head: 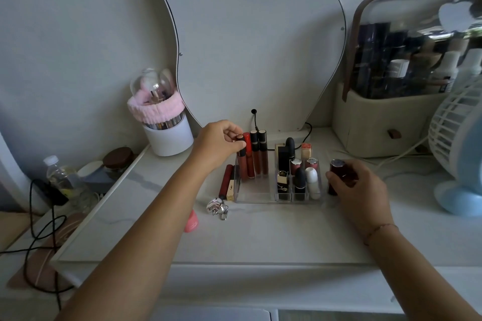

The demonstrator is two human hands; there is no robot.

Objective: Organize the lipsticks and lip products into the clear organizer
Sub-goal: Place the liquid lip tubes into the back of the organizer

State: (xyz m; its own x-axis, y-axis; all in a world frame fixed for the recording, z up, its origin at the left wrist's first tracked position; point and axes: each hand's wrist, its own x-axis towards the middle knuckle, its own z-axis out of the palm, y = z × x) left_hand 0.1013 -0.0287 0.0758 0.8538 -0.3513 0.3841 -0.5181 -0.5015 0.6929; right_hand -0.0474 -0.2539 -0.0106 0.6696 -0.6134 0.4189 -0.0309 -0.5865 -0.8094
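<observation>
On the table (260, 237), the clear organizer (257, 194) holds four tall lip gloss tubes (257, 155) at its ten o'clock corner. The left hand (217, 144) has its fingers (232, 135) pinching the leftmost tube's cap. At three o'clock, outside the organizer, the right hand (361, 191) has its fingers clasping one dark red lipstick (337, 176).

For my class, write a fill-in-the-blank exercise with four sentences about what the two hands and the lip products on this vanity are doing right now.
1. The left hand pinches the top of a tall lip gloss tube standing in the clear acrylic organizer's ____ section.
2. The right hand grips a dark red cylindrical lipstick ____ the organizer.
3. The red-and-gold tube outside the organizer lies against its ____ wall.
4. The silver heart-shaped keychain lies on the ____ tabletop.

Answers: left; outside; left; white
</observation>
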